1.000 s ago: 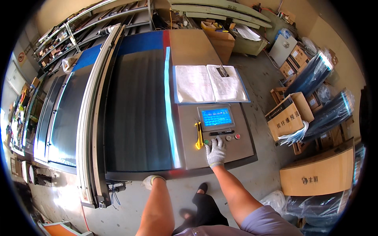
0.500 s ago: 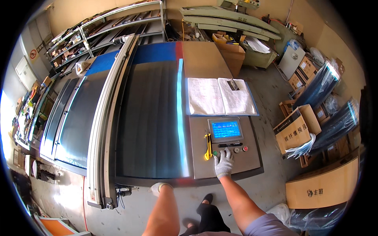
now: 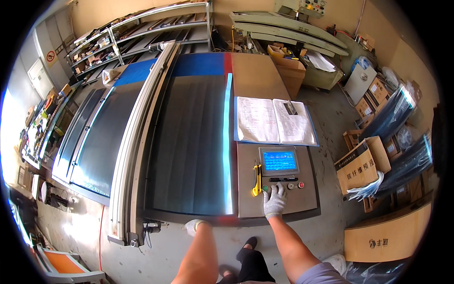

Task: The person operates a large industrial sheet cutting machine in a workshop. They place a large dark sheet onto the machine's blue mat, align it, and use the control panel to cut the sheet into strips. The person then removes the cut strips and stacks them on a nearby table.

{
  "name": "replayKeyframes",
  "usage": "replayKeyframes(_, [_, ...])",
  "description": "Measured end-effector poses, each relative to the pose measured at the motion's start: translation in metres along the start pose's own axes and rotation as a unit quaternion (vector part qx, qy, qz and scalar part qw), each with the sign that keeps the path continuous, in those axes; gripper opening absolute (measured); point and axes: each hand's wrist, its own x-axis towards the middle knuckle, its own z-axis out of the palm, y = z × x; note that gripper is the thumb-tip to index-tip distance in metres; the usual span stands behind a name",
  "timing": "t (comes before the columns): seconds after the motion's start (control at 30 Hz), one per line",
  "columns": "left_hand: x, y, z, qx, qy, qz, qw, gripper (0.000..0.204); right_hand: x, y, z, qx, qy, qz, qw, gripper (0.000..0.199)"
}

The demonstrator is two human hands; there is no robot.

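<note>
Biggest thing out here is the table [image 3: 257, 78], filling the middle: black over most of its top, blue at the far end, bare brown on the right. A long white beam [image 3: 133, 137] spans it from near edge to far, left of centre. Over on the right, wrapped dark rolls [image 3: 390, 113] lean beside an opened carton [image 3: 362, 165] with white strips poking out at its front. Down the black part's right side runs a pale blue strip [image 3: 228, 142]. Right of that, an open binder [image 3: 257, 120] lies flat, pages showing, a clip on its right-hand page. Just below it, the screen [image 3: 279, 161] is lit blue.

Here's the right hand [image 3: 274, 201], gloved, over the brown end below the screen: fingers spread and grasping nothing. The left hand [image 3: 192, 227], gloved too, is at the table's near edge; its fingers are hidden, so I can't tell their state.

To the small stuff: a yellow knife [image 3: 257, 182] lies left of the right hand, a black pen [image 3: 283, 179] between screen and buttons. Smallest of all, the green button [image 3: 265, 188] sits right by the index finger, contact unclear, with grey [image 3: 291, 186] and red [image 3: 301, 185] buttons further right.
</note>
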Motion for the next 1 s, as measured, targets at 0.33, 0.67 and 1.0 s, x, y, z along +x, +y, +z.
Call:
replayKeyframes(0.33, [0.008, -0.001, -0.004, -0.076, 0.011, 0.011, 0.997, 0.065, 0.001, -0.003, 0.001, -0.005, -0.002, -0.001, 1.000, 0.042])
replayKeyframes(0.67, [-0.004, 0.001, -0.003, -0.037, 0.011, -0.004, 0.999, 0.063, 0.000, -0.002, 0.001, -0.027, 0.000, -0.005, 1.000, 0.044])
replayKeyframes(1.0, [-0.001, -0.001, -0.001, -0.080, -0.003, -0.017, 0.997, 0.064, 0.000, 0.000, 0.000, -0.021, -0.010, 0.004, 1.000, 0.043])
